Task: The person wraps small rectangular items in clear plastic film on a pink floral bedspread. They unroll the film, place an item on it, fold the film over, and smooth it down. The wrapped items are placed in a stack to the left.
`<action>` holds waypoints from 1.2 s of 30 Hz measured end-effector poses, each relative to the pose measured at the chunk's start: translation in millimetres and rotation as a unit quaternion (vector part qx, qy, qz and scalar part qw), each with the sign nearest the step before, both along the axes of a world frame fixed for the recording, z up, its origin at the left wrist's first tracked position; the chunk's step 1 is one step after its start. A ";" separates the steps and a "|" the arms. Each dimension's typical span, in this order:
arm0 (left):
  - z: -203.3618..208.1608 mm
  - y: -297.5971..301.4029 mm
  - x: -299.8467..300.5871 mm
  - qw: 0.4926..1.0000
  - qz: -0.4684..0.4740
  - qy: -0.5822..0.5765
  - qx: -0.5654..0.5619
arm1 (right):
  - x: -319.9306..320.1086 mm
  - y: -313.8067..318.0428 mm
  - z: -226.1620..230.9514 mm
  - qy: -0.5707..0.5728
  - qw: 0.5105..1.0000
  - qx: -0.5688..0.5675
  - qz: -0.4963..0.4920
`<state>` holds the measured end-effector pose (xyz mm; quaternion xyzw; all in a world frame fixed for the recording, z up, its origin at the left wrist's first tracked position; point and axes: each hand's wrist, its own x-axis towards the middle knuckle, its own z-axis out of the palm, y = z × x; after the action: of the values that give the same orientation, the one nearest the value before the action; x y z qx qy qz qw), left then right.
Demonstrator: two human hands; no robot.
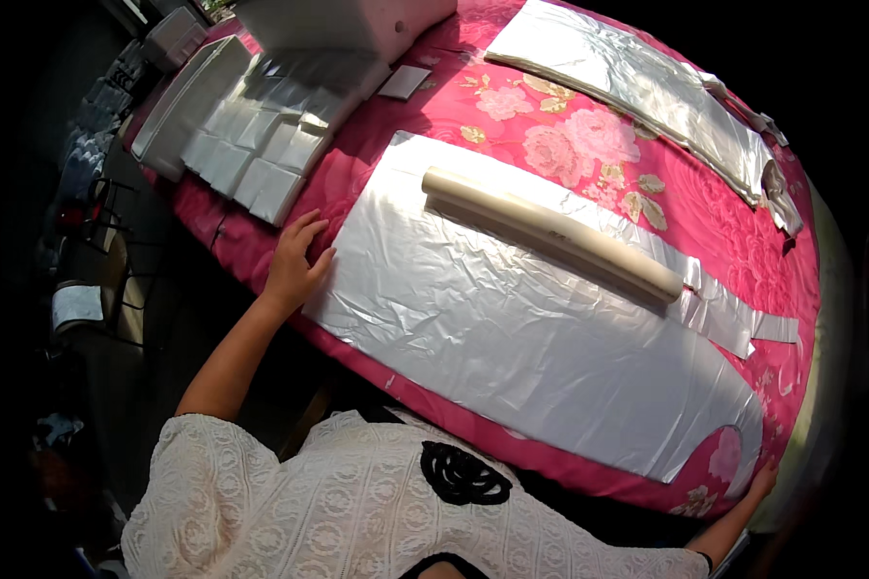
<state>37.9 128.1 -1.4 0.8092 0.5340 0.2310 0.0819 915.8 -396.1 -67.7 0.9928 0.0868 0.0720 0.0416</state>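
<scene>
A stack of silvery-white plastic bags [425, 309] lies flat and wrinkled across the near side of the table, with a loop-like cut-out at its right end. Across its far half rests a smooth beige tube [550, 232], slanting down to the right. At the stack's left edge is my left hand [297, 265], its fingers spread and nothing in them. My right hand [765, 479] is by the table's right edge, close beside the strip at the bags' cut-out end. Its fingers are small and partly hidden, so their grip is unclear.
A pink flowered cloth [589, 145] covers the table. Another silvery bag stack [628, 77] lies at the far right. Packets in clear wrap [261, 145] fill the far left, beside a white foam box [348, 24] and a small white packet [405, 82]. A stool [116, 275] stands left.
</scene>
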 end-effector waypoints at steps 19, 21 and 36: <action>-43.2 -36.2 -28.3 0.991 0.058 0.119 -0.001 | 35.8 -33.7 0.4 -0.032 0.998 0.048 -0.018; -42.5 -40.3 -28.0 0.991 0.061 0.119 -0.027 | 30.8 -37.7 2.6 -0.032 0.999 0.025 -0.019; -17.3 -29.3 -15.2 0.997 0.030 0.060 -0.032 | -41.3 89.1 72.3 -0.223 0.973 -0.023 0.049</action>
<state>22.7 98.8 -18.7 0.8022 0.5690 0.1670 0.0687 874.5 -307.1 4.6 0.9450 0.1259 0.2913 0.0791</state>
